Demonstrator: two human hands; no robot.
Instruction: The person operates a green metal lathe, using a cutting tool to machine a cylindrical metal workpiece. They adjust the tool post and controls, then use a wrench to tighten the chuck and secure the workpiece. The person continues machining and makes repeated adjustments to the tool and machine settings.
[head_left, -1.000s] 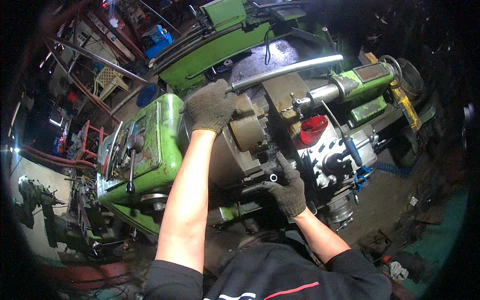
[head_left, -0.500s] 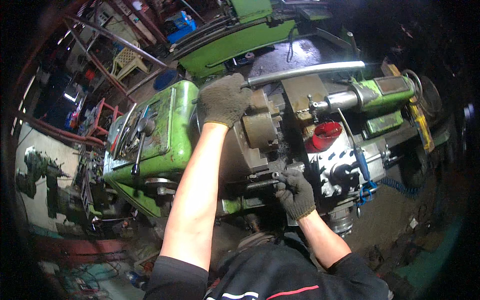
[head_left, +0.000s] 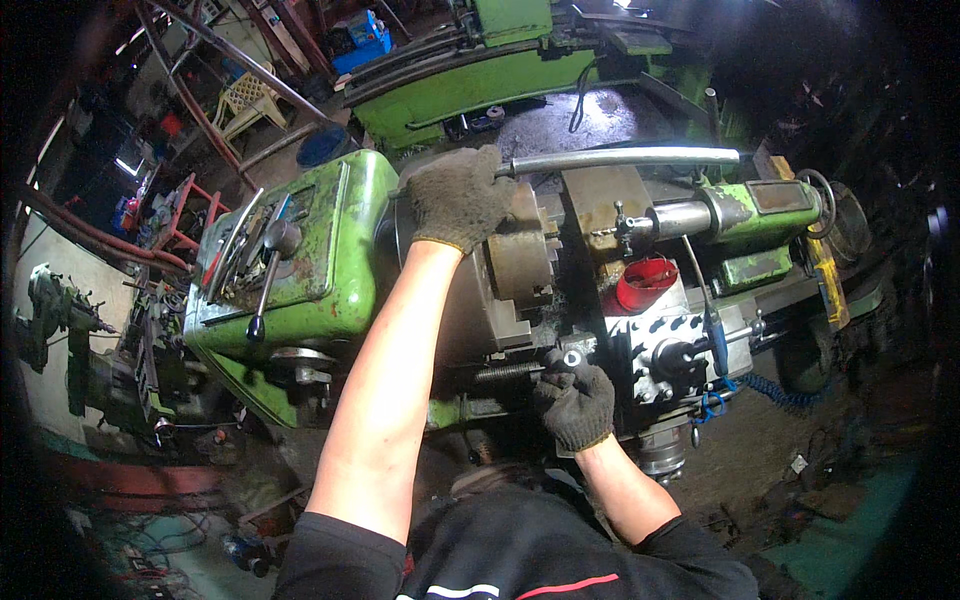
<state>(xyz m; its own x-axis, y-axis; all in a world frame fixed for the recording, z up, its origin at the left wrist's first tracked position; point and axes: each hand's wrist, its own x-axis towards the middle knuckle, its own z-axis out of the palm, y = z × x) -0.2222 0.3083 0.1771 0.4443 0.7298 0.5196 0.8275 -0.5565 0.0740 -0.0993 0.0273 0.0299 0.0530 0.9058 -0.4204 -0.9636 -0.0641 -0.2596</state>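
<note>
Lays the gloved left hand (head_left: 458,200) over the far side of the chuck (head_left: 468,312), back of the glove up, with the left end of the long silver bar (head_left: 625,158) close against its right edge; cannot tell that grip, spread or clamped, with the fingertips hidden. Clamps the gloved right hand (head_left: 578,408), fingers curled in together, on a dark tube (head_left: 572,358) with a pale ring-like end, near and right of the chuck. Shows a threaded rod (head_left: 507,372) just left of the tube, a red cup (head_left: 645,285) farther right.
</note>
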